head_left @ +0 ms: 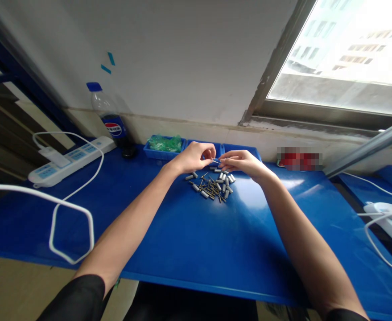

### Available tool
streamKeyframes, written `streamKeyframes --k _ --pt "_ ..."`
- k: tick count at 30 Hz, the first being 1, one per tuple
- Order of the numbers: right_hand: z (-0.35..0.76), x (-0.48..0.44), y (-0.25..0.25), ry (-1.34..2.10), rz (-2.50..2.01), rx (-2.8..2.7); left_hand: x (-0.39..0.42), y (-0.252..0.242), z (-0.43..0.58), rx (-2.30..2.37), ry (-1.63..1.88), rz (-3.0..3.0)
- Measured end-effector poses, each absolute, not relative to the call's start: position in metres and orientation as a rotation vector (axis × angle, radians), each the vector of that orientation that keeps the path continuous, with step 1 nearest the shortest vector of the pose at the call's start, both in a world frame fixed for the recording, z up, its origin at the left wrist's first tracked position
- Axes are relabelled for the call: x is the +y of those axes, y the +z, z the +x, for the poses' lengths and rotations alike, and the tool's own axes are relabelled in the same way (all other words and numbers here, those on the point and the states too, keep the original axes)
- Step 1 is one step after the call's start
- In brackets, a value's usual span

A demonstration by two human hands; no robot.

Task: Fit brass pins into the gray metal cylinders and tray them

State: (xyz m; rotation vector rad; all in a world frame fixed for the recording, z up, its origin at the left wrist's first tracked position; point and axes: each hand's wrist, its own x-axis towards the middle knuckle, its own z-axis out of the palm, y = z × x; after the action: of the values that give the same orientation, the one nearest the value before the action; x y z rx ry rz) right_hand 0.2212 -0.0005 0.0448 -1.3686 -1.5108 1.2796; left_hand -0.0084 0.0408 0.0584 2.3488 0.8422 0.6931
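Observation:
My left hand (196,157) and my right hand (243,162) meet above the far middle of the blue table. Thumb and fingers of each are pinched at opposite ends of a small thin metal part (216,161), too small to make out fully. Just below them on the table lies a loose pile of thin brass-coloured pins (211,189), mixed with short silver cylinders (228,187). Some of the pile's far edge is hidden by my fingers.
Behind my hands, blue trays (162,154) line the wall; the left one holds green plastic. A Pepsi bottle (113,127) and a white power strip (75,158) stand left. A white cable (90,223) loops near my left forearm. A blurred red item (299,159) lies at right.

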Motion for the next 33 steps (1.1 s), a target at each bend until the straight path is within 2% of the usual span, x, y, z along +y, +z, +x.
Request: streamKeyframes --k 4,8,18,28,33 --pt "0.220 0.000 0.043 1.365 -1.260 -1.438 0.039 0.060 -0.007 0.855 0.771 2.314" --pt "0.219 0.002 0.042 1.314 -1.236 -1.381 0.040 0.055 -0.006 0.842 0.696 2.327" --pt "0.223 0.005 0.045 0.838 -1.426 -1.302 0.038 0.038 -0.003 1.073 0.119 2.516" --pt "0.216 0.001 0.045 0.922 -1.453 -1.381 0.037 0.031 0.000 1.098 0.108 2.557" --pt "0.216 0.003 0.043 0.964 -1.454 -1.410 0.038 0.034 0.000 0.953 0.283 2.492"
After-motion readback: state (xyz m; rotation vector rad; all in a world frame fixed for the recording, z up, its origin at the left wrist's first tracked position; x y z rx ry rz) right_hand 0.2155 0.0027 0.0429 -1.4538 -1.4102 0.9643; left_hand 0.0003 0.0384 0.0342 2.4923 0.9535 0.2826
